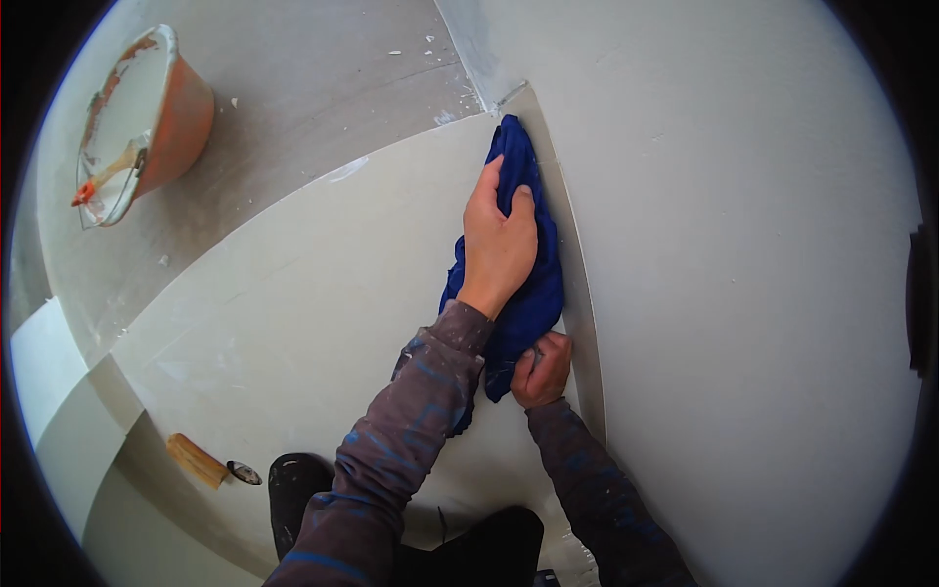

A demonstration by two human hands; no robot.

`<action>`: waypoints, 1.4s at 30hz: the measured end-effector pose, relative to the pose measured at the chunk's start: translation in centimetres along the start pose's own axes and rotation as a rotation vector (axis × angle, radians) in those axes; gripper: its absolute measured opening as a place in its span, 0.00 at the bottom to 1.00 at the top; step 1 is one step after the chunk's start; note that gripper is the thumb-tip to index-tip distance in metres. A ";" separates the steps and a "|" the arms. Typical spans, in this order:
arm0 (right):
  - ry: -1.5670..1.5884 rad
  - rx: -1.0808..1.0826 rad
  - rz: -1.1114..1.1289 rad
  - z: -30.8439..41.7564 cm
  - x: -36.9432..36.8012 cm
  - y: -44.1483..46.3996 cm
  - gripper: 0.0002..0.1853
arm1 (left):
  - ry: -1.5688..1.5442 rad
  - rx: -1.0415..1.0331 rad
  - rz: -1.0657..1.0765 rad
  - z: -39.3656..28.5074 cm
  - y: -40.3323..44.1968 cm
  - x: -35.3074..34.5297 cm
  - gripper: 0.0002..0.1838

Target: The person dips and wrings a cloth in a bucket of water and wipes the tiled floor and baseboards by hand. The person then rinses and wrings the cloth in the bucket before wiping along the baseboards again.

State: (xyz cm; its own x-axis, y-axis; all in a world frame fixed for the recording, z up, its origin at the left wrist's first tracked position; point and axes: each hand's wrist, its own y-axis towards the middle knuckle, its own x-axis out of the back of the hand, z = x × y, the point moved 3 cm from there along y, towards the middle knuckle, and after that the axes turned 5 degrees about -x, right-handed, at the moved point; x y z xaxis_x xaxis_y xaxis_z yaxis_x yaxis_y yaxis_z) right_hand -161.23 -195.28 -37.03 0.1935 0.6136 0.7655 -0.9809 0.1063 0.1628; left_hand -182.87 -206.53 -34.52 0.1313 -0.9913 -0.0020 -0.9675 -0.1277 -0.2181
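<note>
My left hand (499, 240) is closed on a bunched dark blue cloth (528, 284), its thumb and fingers pressing along the upper part. The cloth lies against the narrow skirting strip (559, 210) at the foot of the wall, its tip close to the strip's far end. Nearer to me, my right hand (543, 372) is curled into a fist at the cloth's lower edge, beside the strip. What its fingers grip, if anything, is hidden. Both sleeves are dark with blue marks.
An orange bucket (186, 122) of whitish paint stands at the upper left, a paintbrush (112, 174) across its rim. The pale wall (743, 293) rises on the right. A yellowish block-like object (196, 461) lies lower left, near my dark shoe (296, 494). White flecks dot the grey floor (323, 88).
</note>
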 end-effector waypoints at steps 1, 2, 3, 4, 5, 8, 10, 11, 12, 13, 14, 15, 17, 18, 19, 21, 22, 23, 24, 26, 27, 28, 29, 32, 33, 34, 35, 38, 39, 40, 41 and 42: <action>0.000 0.003 0.004 -0.2 -0.2 0.0 0.12 | -0.073 -0.069 -0.075 0.3 2.2 -0.4 0.27; 0.006 0.009 0.007 -0.1 -0.2 0.1 0.12 | -0.148 -0.134 -0.149 0.6 3.8 -0.8 0.28; 0.010 0.011 0.013 -0.1 -0.1 0.1 0.12 | -0.155 -0.030 -0.172 0.4 3.8 -0.9 0.28; 0.003 0.002 0.021 -0.1 0.1 -0.2 0.12 | -0.165 0.074 -0.195 0.0 3.9 -1.1 0.28; 0.001 -0.006 0.028 -0.1 0.1 -0.2 0.12 | -0.032 0.065 -0.189 -0.9 2.9 -1.0 0.27; -0.004 0.019 0.025 0.0 0.0 0.1 0.13 | 0.344 -0.096 -0.073 -0.8 -1.1 -0.3 0.26; -0.014 0.039 0.002 -0.1 -0.2 0.1 0.13 | 0.375 0.139 0.217 -1.6 -4.2 0.6 0.31; -0.077 0.060 -0.028 -0.1 -0.3 -0.3 0.13 | 0.330 0.111 0.199 -1.7 -4.8 0.9 0.31; -0.143 0.078 -0.058 0.0 -0.2 -0.4 0.14 | 0.284 0.085 0.185 -1.7 -5.1 1.0 0.31; -0.146 0.072 -0.062 -0.2 -0.2 -0.6 0.14 | 0.245 -0.029 0.059 -1.6 -4.0 1.2 0.29; -0.083 0.055 -0.033 -0.1 -0.1 -0.4 0.14 | 0.203 -0.139 -0.069 -1.2 -2.1 1.3 0.28; -0.023 0.040 -0.005 -0.2 0.0 -0.1 0.14 | 0.157 -0.176 -0.109 -1.5 0.1 1.5 0.29; -0.005 0.021 0.011 0.0 0.2 0.3 0.14 | 0.092 -0.207 -0.119 -0.9 3.0 0.2 0.30; 0.021 0.008 0.025 0.0 0.2 0.3 0.13 | 0.099 -0.252 -0.129 -0.9 3.2 -0.7 0.30; 0.016 0.008 0.012 0.1 0.2 0.3 0.13 | 0.103 -0.245 -0.121 -0.6 2.3 -1.0 0.30; 0.027 0.011 0.000 0.2 0.2 0.3 0.14 | 0.202 -0.151 -0.055 -0.5 0.5 -1.1 0.30; 0.038 0.021 -0.016 0.0 0.0 0.3 0.15 | 0.235 -0.125 -0.039 -0.4 -0.5 -1.1 0.30; 0.043 0.026 -0.023 -0.1 -0.2 0.2 0.15 | 0.341 -0.202 0.012 0.0 -2.5 -1.1 0.30; 0.023 0.015 -0.063 -0.6 -0.4 -0.7 0.17 | 0.450 -0.277 0.071 -0.1 -4.5 -1.0 0.31; 0.012 0.009 -0.124 -1.0 -0.5 -1.2 0.19 | 0.508 -0.101 0.287 -0.8 -7.3 -0.6 0.30; 0.029 -0.007 -0.084 -1.2 -0.4 -1.4 0.22 | 0.465 -0.016 0.397 -1.2 -8.1 0.0 0.29; 0.044 -0.022 -0.043 -1.3 -0.5 -1.8 0.25 | 0.473 -0.024 0.396 -0.9 -9.0 0.8 0.29; 0.054 -0.014 -0.054 -1.4 -0.7 -2.1 0.28 | 0.426 -0.033 0.417 -0.4 -9.7 1.3 0.29; 0.056 -0.085 -0.102 -0.2 -0.6 -2.8 0.25 | 0.257 -0.024 0.411 -0.3 -8.5 1.8 0.28; 0.057 -0.086 -0.110 0.8 -0.6 -3.9 0.25 | 0.168 -0.130 0.231 0.5 -6.8 1.9 0.28; 0.056 -0.139 -0.154 1.8 -0.8 -5.5 0.22 | 0.079 -0.227 0.049 1.8 -5.2 1.9 0.29; 0.052 -0.197 -0.192 2.6 -1.0 -6.7 0.20 | -0.007 -0.231 -0.006 1.5 -3.6 1.6 0.29; 0.072 -0.245 -0.219 3.3 -1.2 -8.1 0.16 | 0.035 -0.235 -0.106 0.2 -0.9 0.2 0.29; 0.075 -0.258 -0.225 3.3 -1.2 -7.8 0.16 | 0.125 -0.211 -0.172 0.6 -0.4 0.0 0.27; 0.070 -0.272 -0.221 3.5 -1.1 -8.0 0.16 | 0.211 -0.188 -0.233 0.8 -0.5 -0.3 0.25; 0.058 -0.249 -0.213 3.6 -0.9 -7.6 0.16 | 0.249 -0.138 -0.277 0.9 -0.6 -0.6 0.24; 0.049 -0.224 -0.202 3.8 -0.7 -7.3 0.16 | 0.246 -0.134 -0.275 0.9 -1.7 -0.3 0.24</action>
State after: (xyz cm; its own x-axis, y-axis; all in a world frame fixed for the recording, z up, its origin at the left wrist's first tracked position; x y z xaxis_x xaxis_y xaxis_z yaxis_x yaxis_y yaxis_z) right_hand -154.10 -199.44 -36.40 0.3895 0.5988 0.6998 -0.9033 0.3967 0.1632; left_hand -181.08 -205.96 -35.00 0.3499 -0.8951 0.2764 -0.9251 -0.3765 -0.0482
